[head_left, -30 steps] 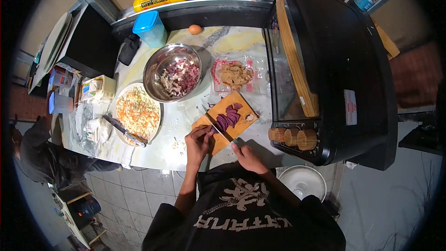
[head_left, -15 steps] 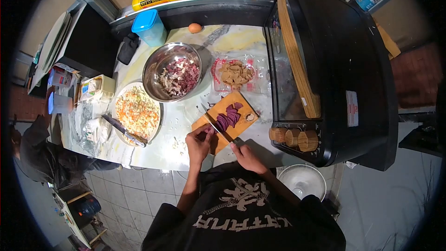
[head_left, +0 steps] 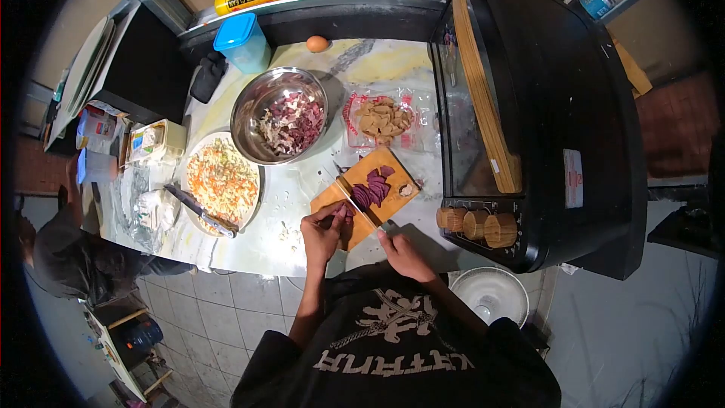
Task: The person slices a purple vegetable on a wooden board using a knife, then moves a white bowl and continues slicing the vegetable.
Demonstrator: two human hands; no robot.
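My left hand (head_left: 321,238) pinches a piece of purple vegetable (head_left: 344,212) at the left side of the wooden cutting board (head_left: 388,159). My right hand (head_left: 404,251) grips a knife (head_left: 357,202), whose blade slants across the board beside my left fingertips. Right of the blade lies a pile of purple slices (head_left: 372,188). A small pale bit (head_left: 407,190) rests at the board's right corner. Behind the board, beige slices (head_left: 384,121) lie on a clear plastic bag with red print (head_left: 423,117).
A steel bowl (head_left: 239,122) holds chopped purple and white pieces. A second knife (head_left: 198,210) lies across a plate (head_left: 259,185) of shredded vegetables. An egg (head_left: 317,44) and a blue-lidded container (head_left: 242,49) stand behind. A black oven (head_left: 574,121) borders the right. A person (head_left: 72,257) is at far left.
The knife has shifted slightly to the right, away from my left fingertips, and its blade sits a little differently. My right hand moved slightly with it; my left hand stays nearly in place.
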